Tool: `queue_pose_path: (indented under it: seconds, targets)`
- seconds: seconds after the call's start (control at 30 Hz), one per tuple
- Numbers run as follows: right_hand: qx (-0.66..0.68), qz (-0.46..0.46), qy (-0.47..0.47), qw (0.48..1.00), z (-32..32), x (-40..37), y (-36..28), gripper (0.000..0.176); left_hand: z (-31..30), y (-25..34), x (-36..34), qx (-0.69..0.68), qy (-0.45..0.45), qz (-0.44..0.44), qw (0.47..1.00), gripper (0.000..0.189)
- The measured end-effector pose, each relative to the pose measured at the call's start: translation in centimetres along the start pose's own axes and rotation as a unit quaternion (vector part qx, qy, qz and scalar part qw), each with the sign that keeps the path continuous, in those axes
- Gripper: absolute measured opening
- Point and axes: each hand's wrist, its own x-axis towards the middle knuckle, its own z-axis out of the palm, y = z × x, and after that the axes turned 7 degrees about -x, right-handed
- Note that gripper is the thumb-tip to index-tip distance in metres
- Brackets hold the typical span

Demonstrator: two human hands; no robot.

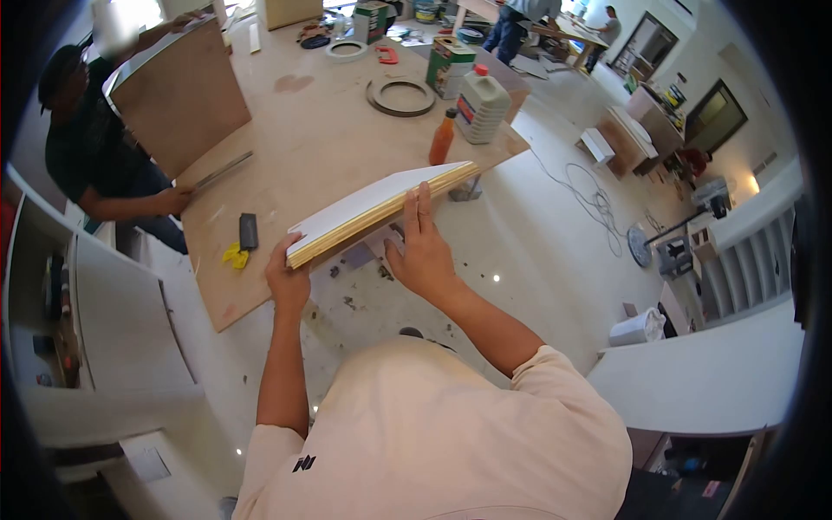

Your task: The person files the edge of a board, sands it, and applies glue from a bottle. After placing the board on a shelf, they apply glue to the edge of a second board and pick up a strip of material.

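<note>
A white-topped board (373, 202) with a yellowish layered edge lies at the near edge of the wooden work table, in the middle of the head view. My left hand (288, 276) grips its left corner, thumb on the white face and fingers out of sight below. Towards the right end, my right hand (422, 251) rests against the long edge, two fingers stretched up along it and the thumb held apart. Just beyond the board stands an orange bottle (442, 139). A dark block (249, 231) and a yellow cloth-like scrap (234, 255) lie left of the board.
On the table (303, 130) are a white jug (482, 108), a metal can (449, 68) and a roll of edge banding (400, 97). At left, a co-worker (95, 139) handles a brown panel (186, 95). A cable (598, 204) trails across the floor at right.
</note>
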Motion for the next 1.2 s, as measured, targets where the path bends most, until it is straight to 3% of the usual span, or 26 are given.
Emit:
queue_pose_path:
  seconds: [0.23, 0.43, 0.53, 0.6, 0.67, 0.73, 0.83, 0.93, 1.03, 1.2]
  targets:
    - [0.029, -0.149, 0.032, 0.988, 0.7, -0.8, -5.7, 0.074, 0.1, 1.2, 0.5, -0.021, 0.001, -0.035, 0.999, 0.043]
    - [0.219, -0.25, 0.065, 0.941, 1.0, -1.9, -6.4, 0.032, -0.1, 1.6, 0.8, -0.018, 0.002, -0.037, 0.999, 0.041]
    - [0.247, -0.127, 0.014, 0.96, 2.1, -2.4, -3.5, 0.014, 0.0, 1.8, 1.0, -0.022, 0.007, -0.036, 0.999, 0.038]
    - [0.363, 0.136, -0.085, 0.918, 3.6, -2.8, -0.7, 0.016, 0.0, 1.5, 1.3, -0.031, 0.01, -0.045, 0.998, 0.036]
    - [0.343, 0.178, -0.019, 0.922, 4.6, -2.5, 2.0, 0.026, 0.0, 1.4, 1.8, 0.008, 0.014, -0.059, 0.998, 0.035]
    - [0.235, 0.149, -0.046, 0.96, 5.8, -2.3, 6.9, 0.029, -0.1, 1.7, 2.5, 0.027, 0.011, -0.075, 0.997, 0.033]
    - [0.243, 0.162, 0.0, 0.956, 5.1, -1.4, 8.1, 0.026, -0.3, 1.9, 3.8, 0.011, 0.005, -0.097, 0.995, 0.034]
    - [0.411, 0.252, 0.054, 0.875, 3.7, -0.5, 6.6, 0.027, -0.6, 1.9, 5.1, -0.01, 0.002, -0.108, 0.994, 0.038]
    - [0.392, 0.235, 0.042, 0.888, 4.0, 0.5, 8.3, 0.023, -0.8, 3.0, 5.9, 0.005, -0.006, -0.114, 0.994, 0.038]
    - [0.395, 0.318, -0.052, 0.86, 2.5, 3.0, 11.8, 0.017, -0.9, 4.1, 7.1, 0.038, -0.005, -0.121, 0.992, 0.039]
